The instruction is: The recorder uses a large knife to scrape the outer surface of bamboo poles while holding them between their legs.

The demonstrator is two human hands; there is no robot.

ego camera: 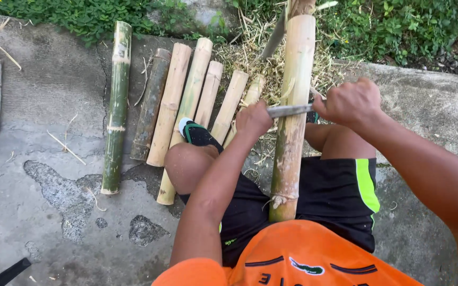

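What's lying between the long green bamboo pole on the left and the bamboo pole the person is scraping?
In the head view, a row of shorter cut bamboo pieces lies on the concrete between the green pole and the scraped pole, along with the person's left knee and sandaled foot.

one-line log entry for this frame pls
left hand: grips blade end | right hand: grips other end | blade: across bamboo pole | pole: between knees | cut bamboo lengths: on concrete
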